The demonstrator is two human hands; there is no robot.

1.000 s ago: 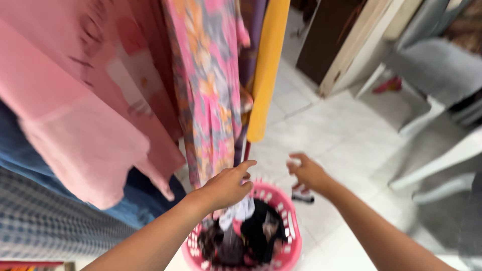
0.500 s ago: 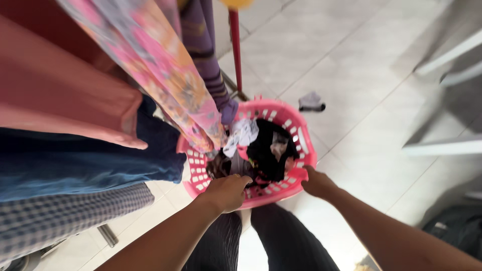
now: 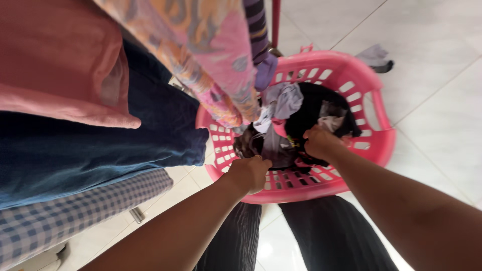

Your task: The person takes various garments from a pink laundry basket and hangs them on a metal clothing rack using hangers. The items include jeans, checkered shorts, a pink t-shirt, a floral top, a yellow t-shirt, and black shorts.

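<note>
- We see the pink laundry basket [image 3: 374, 95] on the pale tiled floor [image 3: 442, 115], at about 1 o'clock from the frame centre; its near rim lies just above the person's dark trouser legs [image 3: 321, 236].
- The left hand [image 3: 249, 172] sits at the basket's 7 o'clock edge, fingers curled down into the clothes; we cannot tell what, if anything, they grip, since the fingertips are buried.
- The right hand [image 3: 320, 142] is inside the basket near its centre, fingers folded together on the dark clothing [image 3: 314, 103]; the grasp itself is hidden beneath the knuckles.
- A pale grey garment [image 3: 282, 100] lies at 10 o'clock within the basket, touching the dark pile.
- Hanging laundry fills the frame from 8 to 12 o'clock: a pink cloth [image 3: 55, 60], a dark blue garment [image 3: 95, 150], a checked fabric [image 3: 75, 216] and a floral pink-orange piece [image 3: 211, 45]. All are cut off by the frame edges, and they cover the basket's far left rim.
- A small grey item [image 3: 374, 54] lies on the floor at the basket's 1 o'clock, too blurred for us to identify.
</note>
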